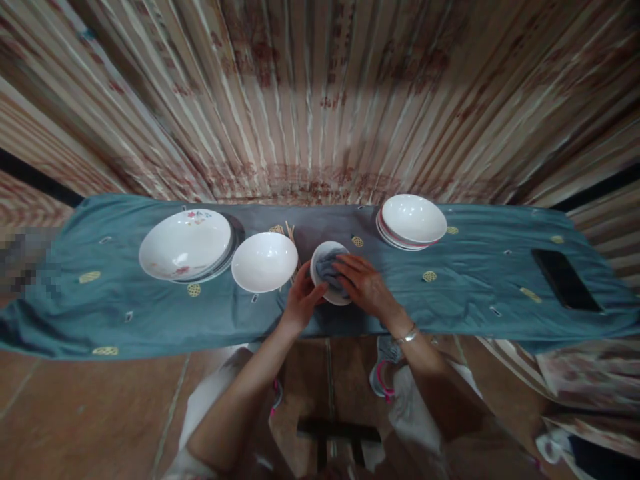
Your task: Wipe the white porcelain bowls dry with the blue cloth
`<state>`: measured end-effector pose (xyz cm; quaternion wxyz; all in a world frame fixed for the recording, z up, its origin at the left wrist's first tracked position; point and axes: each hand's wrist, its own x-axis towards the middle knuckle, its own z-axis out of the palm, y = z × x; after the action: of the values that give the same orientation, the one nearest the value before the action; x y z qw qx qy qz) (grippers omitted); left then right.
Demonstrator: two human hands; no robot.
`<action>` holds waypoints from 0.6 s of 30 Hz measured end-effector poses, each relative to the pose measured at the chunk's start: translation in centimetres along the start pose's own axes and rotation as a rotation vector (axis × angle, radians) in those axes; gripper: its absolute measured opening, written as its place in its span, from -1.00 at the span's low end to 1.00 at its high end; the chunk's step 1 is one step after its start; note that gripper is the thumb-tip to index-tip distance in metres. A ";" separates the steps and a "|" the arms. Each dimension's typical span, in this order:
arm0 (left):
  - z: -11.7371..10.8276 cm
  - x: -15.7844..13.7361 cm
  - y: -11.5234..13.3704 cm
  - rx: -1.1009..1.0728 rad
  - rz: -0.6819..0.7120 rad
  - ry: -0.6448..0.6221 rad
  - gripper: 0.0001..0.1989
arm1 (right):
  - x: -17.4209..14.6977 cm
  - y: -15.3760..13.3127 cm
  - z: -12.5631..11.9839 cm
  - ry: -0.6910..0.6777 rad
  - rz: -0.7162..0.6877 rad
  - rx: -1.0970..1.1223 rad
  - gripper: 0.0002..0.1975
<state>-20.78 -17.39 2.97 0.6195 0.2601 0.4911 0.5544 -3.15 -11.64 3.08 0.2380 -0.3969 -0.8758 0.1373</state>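
Note:
A small white bowl (316, 257) is tilted toward me above the front middle of the table. My left hand (301, 299) grips its left rim, with the thumb on the near edge. Inside the bowl lies a bunched grey-blue cloth (327, 265). My right hand (365, 285) presses this cloth against the bowl's inner wall with its fingers. Just left of the hands sits a larger white bowl (265, 261). Some wooden chopsticks (291, 235) lie partly hidden between the two bowls.
A green patterned cloth (470, 293) covers the long narrow table. Stacked large floral dishes (185, 245) stand at the left. Stacked white bowls (414, 219) stand at the right, with a black phone (565, 280) farther right. A pleated curtain (325, 120) hangs behind.

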 end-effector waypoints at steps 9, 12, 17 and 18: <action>0.0 0.5 0.5 0.090 0.020 -0.056 -0.07 | 0.2 0.2 0.1 -0.170 -0.047 0.051 -0.72; 0.0 0.5 0.5 0.095 0.022 -0.056 -0.05 | 0.0 -0.2 -0.1 -0.223 -0.039 0.130 -0.72; -0.2 0.5 0.3 0.081 0.019 -0.053 -0.08 | 0.1 -0.8 0.2 -0.225 -0.013 0.338 -0.73; -0.2 0.5 0.3 0.083 0.020 -0.056 -0.08 | 0.1 -1.0 0.3 -0.210 0.006 0.391 -0.73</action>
<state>-21.13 -16.88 2.99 0.6161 0.3059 0.4933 0.5324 -4.01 -12.20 3.30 0.2174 -0.3292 -0.8513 0.3459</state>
